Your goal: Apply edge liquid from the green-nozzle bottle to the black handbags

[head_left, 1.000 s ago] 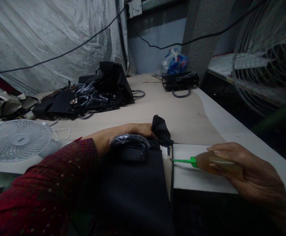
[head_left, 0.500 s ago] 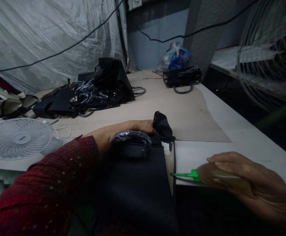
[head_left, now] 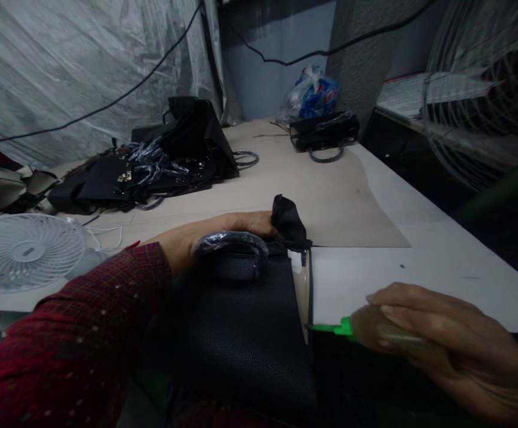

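Observation:
A black pebbled handbag (head_left: 236, 327) leans in front of me at the table's near edge, its handle (head_left: 234, 239) wrapped in clear plastic. Reaching behind that handle, my left hand (head_left: 256, 224) holds the bag's top by the black lining (head_left: 288, 219); its fingertips are hidden. The bag's right side is open, showing a pale inner strip (head_left: 301, 291). My right hand (head_left: 446, 333) is closed around a squeeze bottle (head_left: 375, 327) of brownish liquid. Its green nozzle (head_left: 330, 328) points left, with the dark tip at the pale strip; contact is unclear.
Several black handbags (head_left: 152, 172) are piled at the back left, and another bag (head_left: 324, 132) lies at the back right. A small white fan (head_left: 27, 249) stands at left. Brown paper (head_left: 330, 202) covers part of the white table (head_left: 446, 285). A large wire fan guard (head_left: 446, 119) is at right.
The nozzle tip has shifted slightly lower along the bag's open side. My left hand keeps its place on the bag. The whole view has shifted a little.

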`<action>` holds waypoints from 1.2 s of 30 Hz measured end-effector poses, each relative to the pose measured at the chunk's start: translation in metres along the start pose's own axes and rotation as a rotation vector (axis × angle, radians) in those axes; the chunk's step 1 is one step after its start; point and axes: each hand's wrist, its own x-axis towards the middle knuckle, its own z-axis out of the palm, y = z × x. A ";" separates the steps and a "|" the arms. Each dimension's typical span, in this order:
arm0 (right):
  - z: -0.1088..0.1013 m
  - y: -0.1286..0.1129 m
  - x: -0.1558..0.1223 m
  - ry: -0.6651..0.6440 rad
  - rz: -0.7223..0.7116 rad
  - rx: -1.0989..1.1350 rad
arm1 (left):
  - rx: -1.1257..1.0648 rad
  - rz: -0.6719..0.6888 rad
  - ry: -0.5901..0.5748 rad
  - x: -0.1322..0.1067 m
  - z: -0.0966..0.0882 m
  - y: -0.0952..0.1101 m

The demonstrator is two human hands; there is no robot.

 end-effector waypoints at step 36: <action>0.018 0.062 0.032 0.169 0.091 -0.166 | 0.053 0.019 0.051 -0.007 0.007 0.006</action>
